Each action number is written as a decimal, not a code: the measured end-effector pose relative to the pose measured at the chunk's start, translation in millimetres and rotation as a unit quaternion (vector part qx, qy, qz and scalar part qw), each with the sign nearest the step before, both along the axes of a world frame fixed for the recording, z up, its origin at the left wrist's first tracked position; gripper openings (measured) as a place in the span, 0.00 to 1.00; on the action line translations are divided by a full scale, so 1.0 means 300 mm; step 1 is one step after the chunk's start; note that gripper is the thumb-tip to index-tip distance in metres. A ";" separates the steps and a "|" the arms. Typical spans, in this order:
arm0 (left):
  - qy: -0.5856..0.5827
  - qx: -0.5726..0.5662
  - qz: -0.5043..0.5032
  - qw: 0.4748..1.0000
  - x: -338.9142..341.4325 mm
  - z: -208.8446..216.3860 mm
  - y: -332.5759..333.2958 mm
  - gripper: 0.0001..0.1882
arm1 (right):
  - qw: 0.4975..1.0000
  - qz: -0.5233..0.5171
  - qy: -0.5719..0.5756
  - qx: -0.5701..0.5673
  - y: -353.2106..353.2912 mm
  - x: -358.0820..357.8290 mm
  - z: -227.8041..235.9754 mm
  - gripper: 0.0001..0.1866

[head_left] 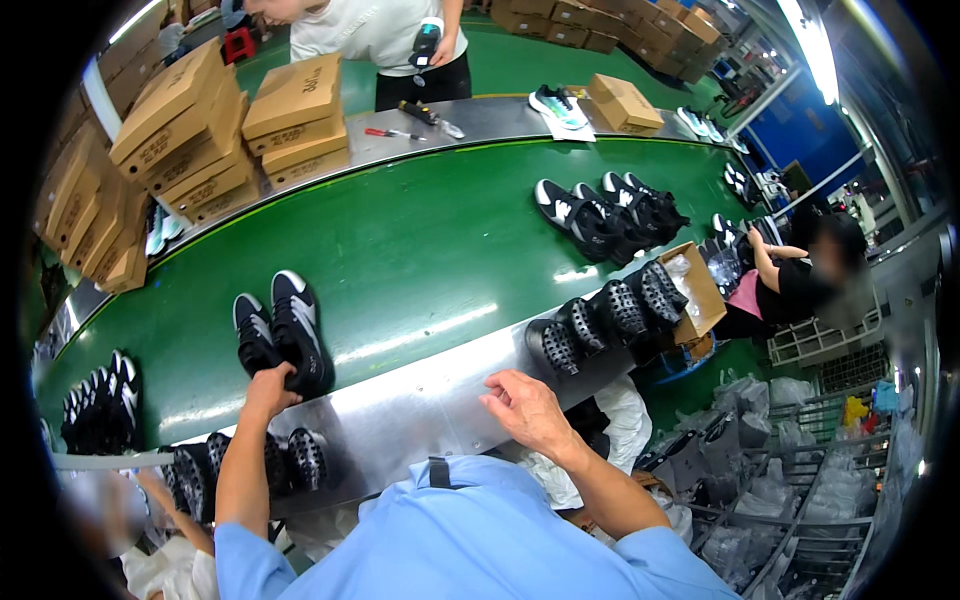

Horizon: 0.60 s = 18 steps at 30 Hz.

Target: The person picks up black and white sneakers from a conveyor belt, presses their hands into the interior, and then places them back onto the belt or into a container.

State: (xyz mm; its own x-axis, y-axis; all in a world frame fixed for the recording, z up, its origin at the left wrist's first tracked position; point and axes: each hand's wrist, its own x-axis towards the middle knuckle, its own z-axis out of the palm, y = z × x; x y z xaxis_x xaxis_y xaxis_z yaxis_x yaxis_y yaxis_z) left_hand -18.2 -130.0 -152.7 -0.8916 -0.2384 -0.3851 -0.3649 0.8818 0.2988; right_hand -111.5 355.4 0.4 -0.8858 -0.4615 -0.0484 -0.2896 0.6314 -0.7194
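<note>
A pair of black-and-white sneakers [293, 325] lies side by side on the green belt, toes pointing away from me. My left hand [272, 390] is closed around the heel end of the pair, mostly at the right shoe; its fingertips are partly hidden. Over the bare metal ledge [420, 410] hovers my right hand [530, 408], fingers loosely curled and slightly apart, with nothing visible in it. To its right, several black shoes with studded soles [588, 326] stand along the ledge. More studded shoes [308, 458] are by my left forearm.
Several black-and-white sneakers [600, 215] sit farther right on the green belt [420, 240], others [105, 405] at far left. Stacked shoe boxes [292, 105] line the far ledge. An open carton [706, 300] stands at right. A person [385, 45] opposite holds a handheld device [426, 45].
</note>
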 end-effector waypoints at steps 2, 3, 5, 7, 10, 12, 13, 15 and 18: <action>-0.072 -0.078 -0.016 0.994 -0.036 0.149 0.111 0.37 | 0.999 -0.003 -0.038 0.027 0.032 -0.074 0.018 0.17; -0.047 -0.164 0.009 0.985 -0.039 0.249 0.212 0.36 | 0.999 -0.005 -0.038 0.035 0.060 -0.146 0.000 0.18; 0.050 -0.138 0.021 0.989 -0.033 0.272 0.276 0.35 | 0.993 -0.011 -0.014 0.119 0.087 -0.341 -0.006 0.23; 0.191 -0.040 -0.002 0.981 -0.060 0.294 0.372 0.30 | 0.990 -0.091 -0.027 0.107 0.183 -0.587 -0.085 0.27; 0.172 0.129 -0.051 0.975 -0.052 0.295 0.528 0.20 | 0.973 -0.170 0.016 0.156 0.353 -0.990 -0.199 0.20; 0.123 0.128 -0.095 0.979 -0.047 0.311 0.620 0.16 | 0.946 -0.221 -0.002 0.238 0.492 -1.191 -0.248 0.17; 0.123 0.129 -0.102 0.979 -0.036 0.296 0.646 0.16 | 0.935 -0.209 0.004 0.286 0.572 -1.277 -0.280 0.18; 0.110 0.122 -0.088 0.982 0.019 0.266 0.681 0.15 | 0.906 -0.205 -0.006 0.371 0.565 -1.325 -0.278 0.36; 0.091 0.129 -0.015 0.987 0.066 0.244 0.726 0.13 | 0.865 -0.160 -0.027 0.474 0.571 -1.359 -0.294 0.27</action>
State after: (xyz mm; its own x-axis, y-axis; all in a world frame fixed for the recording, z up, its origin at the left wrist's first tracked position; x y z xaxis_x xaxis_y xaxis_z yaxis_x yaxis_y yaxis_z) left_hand 1.5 87.6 -79.5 -0.9571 -0.1247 -0.2616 -0.2581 0.7772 0.5739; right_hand -519.1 526.6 -87.9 -0.9454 0.0782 -0.3164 0.0283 0.9868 0.1593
